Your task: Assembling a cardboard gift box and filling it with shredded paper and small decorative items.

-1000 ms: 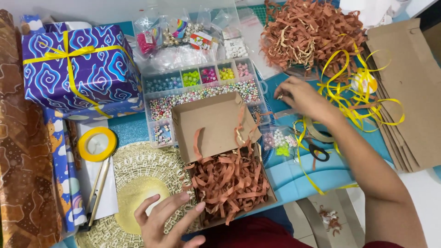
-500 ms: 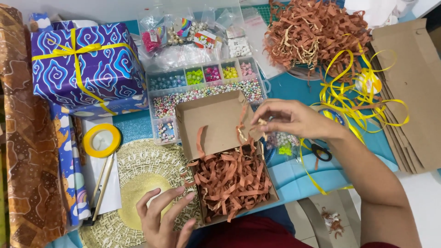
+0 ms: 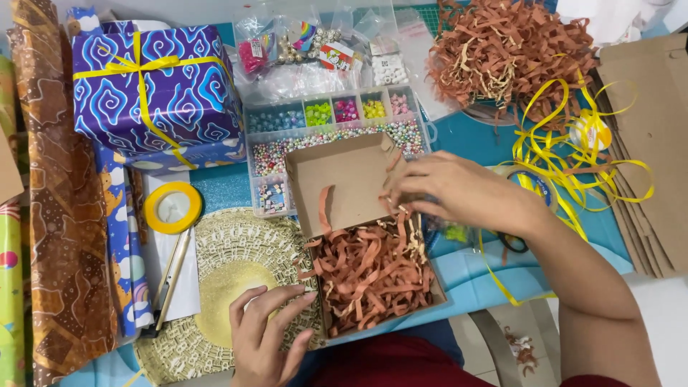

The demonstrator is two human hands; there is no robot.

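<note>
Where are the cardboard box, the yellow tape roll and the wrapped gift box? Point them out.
cardboard box (image 3: 344,183), head view, bare inner floor.
yellow tape roll (image 3: 153,217), head view, left rim.
wrapped gift box (image 3: 179,93), head view, top face.

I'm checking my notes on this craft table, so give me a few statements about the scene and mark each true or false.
1. The open brown cardboard box holds brown shredded paper strips in its near half. True.
2. The right hand rests on the blue patterned gift box. False: it is over the far right edge of the cardboard box; the blue patterned gift box with yellow ribbon stands untouched at far left.
3. The left hand lies by the cardboard box's near left corner, on the round woven mat. True.
4. The clear plastic bead organiser is shut and empty. False: its compartments hold coloured beads.
5. The roll of yellow tape lies to the left of the cardboard box. True.
</note>
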